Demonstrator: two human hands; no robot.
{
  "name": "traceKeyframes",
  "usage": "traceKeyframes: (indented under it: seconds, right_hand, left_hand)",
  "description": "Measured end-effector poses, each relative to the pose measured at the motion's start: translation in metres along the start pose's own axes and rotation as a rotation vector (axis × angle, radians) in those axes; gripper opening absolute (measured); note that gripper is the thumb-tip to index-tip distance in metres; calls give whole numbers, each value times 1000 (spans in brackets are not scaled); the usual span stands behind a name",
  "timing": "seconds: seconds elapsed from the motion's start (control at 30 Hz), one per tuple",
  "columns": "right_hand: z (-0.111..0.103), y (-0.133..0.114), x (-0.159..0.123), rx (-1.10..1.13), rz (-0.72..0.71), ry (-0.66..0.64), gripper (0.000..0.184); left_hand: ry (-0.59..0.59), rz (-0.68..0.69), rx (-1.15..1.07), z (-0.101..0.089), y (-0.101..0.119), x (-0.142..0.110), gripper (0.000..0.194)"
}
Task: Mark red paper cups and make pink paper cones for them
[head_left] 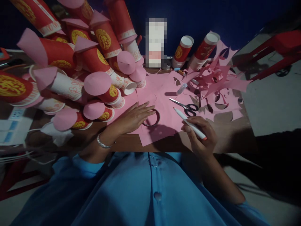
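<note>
My left hand (136, 116) lies flat with its fingers stretched out, the fingertips touching a dark ring (159, 118) that looks like a roll of tape. Beneath both is a sheet of pink paper (160, 84). In my right hand (202, 135) I hold a white marker pen (191, 124) with an orange-red tip and end; its tip points up and left, to the right of the ring. Black-handled scissors (188, 106) rest on the paper just beyond the pen, blades apart from it. A small glue stick (182, 89) stands or leans farther back.
Many red and white paper cups with pink paper cones (97, 83) crowd the left side. Cut pink paper scraps (218, 78) heap up at the right. Two stacks of cups (183, 51) stand at the back. A red stool (277, 50) is beyond the table's right edge.
</note>
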State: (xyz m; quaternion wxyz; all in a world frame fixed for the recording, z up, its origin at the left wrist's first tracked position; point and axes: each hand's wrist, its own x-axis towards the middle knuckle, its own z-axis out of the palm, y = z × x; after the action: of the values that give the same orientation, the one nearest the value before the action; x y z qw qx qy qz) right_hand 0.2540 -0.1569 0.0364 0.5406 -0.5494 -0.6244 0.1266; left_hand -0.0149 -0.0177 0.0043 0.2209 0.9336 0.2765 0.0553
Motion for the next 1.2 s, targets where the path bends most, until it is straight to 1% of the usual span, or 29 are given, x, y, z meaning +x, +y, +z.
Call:
traceKeyframes:
  seconds: [0.13,0.3,0.4,0.5,0.57,0.67,0.77,0.83,0.93,1.0,1.07,1.13,1.2]
  right_hand:
    - [2,0,-7,66,71,-55,15]
    - [2,-4,-7,44,81,-68,14]
    - [1,-5,-7,33,83,-69,13]
    - [0,-2,-9,25,68,-56,13]
    - [0,0,-11,31,60,-41,15]
    - [0,3,-13,64,65,-16,19]
    - [1,6,-14,65,71,-6,21]
    - [2,7,-15,60,76,-19,20]
    - [4,7,-14,80,85,-54,19]
    - [7,5,-14,112,103,-71,18]
    - [10,3,-13,149,143,-73,18]
    - [13,0,-11,186,195,-59,19]
    - [16,-3,-9,205,233,-45,18]
  left_hand:
    - [20,33,12,-2,0,2,44]
    - [63,55,27,-3,0,2,44]
    - [121,62,12,-8,5,-1,46]
    - [207,71,-24,-16,13,-9,45]
    - [256,35,-48,-21,20,-18,43]
    - [319,-91,-59,-22,28,-35,41]
    - [347,-192,-23,-16,32,-54,37]
    - [348,-235,30,-9,34,-64,36]
    - [352,-306,125,-1,34,-73,35]
    - [366,-373,210,2,32,-73,35]
    - [350,-439,304,3,30,-68,36]
    - [271,-474,373,1,29,-60,36]
    - [186,-482,397,-2,28,-50,27]
